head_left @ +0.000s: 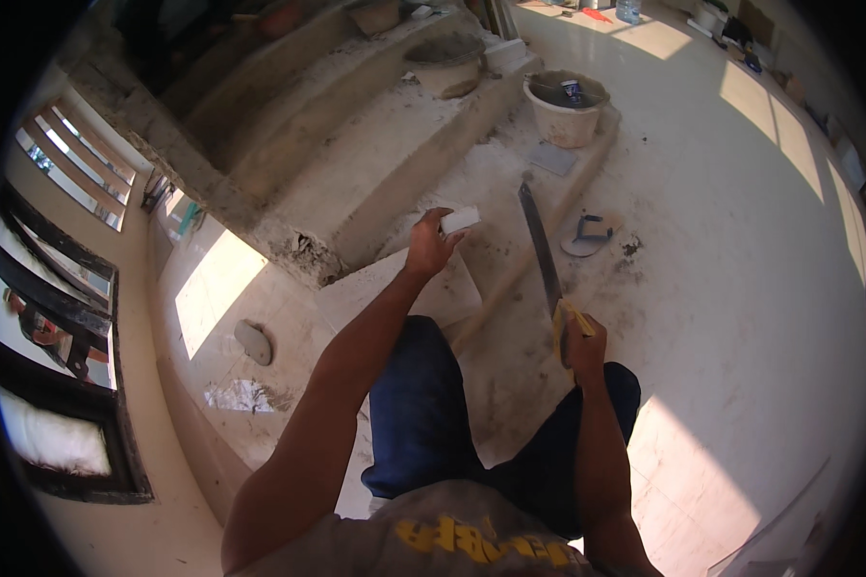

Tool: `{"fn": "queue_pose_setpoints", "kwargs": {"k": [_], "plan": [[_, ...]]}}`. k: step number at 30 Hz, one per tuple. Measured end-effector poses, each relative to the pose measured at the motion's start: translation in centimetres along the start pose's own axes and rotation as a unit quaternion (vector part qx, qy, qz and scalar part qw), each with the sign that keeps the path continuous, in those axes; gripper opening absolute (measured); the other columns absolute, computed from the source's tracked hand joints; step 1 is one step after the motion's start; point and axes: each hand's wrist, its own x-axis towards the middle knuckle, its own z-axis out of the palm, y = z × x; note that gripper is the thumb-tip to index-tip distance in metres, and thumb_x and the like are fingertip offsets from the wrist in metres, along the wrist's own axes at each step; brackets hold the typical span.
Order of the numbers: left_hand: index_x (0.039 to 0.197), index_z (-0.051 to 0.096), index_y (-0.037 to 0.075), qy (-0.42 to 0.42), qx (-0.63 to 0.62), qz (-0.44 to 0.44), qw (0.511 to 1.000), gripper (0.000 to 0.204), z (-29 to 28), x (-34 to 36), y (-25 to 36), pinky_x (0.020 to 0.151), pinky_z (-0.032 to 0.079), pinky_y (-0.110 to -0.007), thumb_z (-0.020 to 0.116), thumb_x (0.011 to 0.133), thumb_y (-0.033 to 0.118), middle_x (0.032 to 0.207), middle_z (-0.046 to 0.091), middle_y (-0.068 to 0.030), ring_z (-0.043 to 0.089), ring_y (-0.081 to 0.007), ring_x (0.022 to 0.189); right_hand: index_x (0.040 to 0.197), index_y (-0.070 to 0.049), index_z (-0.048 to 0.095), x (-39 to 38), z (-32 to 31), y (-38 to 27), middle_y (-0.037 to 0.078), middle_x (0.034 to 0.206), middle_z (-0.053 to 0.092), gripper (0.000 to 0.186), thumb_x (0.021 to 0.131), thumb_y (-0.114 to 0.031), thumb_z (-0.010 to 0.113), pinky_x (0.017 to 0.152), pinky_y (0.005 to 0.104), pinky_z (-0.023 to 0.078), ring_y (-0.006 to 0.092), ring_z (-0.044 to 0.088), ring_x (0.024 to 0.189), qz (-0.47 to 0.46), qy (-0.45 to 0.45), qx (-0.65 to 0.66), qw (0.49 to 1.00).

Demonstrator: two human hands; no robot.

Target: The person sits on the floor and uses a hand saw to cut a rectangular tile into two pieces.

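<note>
My left hand (pixel 428 245) grips a small white block (pixel 460 219) above a larger pale slab (pixel 394 293) on the lowest concrete step. My right hand (pixel 587 341) is closed on the yellow handle of a saw (pixel 539 240), whose long dark blade points forward and up toward the step. A dark handled tool (pixel 587 245) lies right of the blade, and a thin grey plate (pixel 553 157) rests beyond the blade's tip.
Rough concrete stairs (pixel 327 163) rise ahead, holding a bucket (pixel 563 123) and a basin (pixel 438 77). A grey sandal-shaped object (pixel 253 341) lies on the tiled floor (pixel 731 288) at left. A wall with window frames (pixel 135 433) runs along the left; assorted items line the far right wall.
</note>
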Motion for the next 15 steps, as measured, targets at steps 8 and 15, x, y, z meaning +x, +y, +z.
{"fn": "queue_pose_setpoints", "kwargs": {"k": [8,15], "plan": [[0.116,0.069,-0.007,0.105,-0.092,-0.069,0.988,0.036,5.0,0.4,0.8,0.08,0.057,-0.038,0.085,0.092,0.016,0.102,0.072,-0.0161,0.073,-0.0252,0.091,0.102,0.003,0.072,-0.3,-0.1,-1.9,0.004,0.079,0.064,0.033,0.105,-0.029,0.066,0.063,0.0329,0.049,0.0121,0.059,0.069,0.095,-0.017,0.046,0.994],[0.138,0.05,-0.008,0.16,-0.446,-0.403,0.783,0.047,13.2,2.8,-1.0,0.087,0.068,-0.046,0.072,0.103,0.016,0.125,0.062,-0.0201,0.07,-0.0303,0.101,0.097,-0.003,0.068,-1.2,-1.6,-3.6,-0.003,0.063,0.051,0.03,0.108,-0.031,0.064,0.044,0.0284,0.039,0.0073,0.047,0.049,0.077,0.062,0.136,0.986]]}}
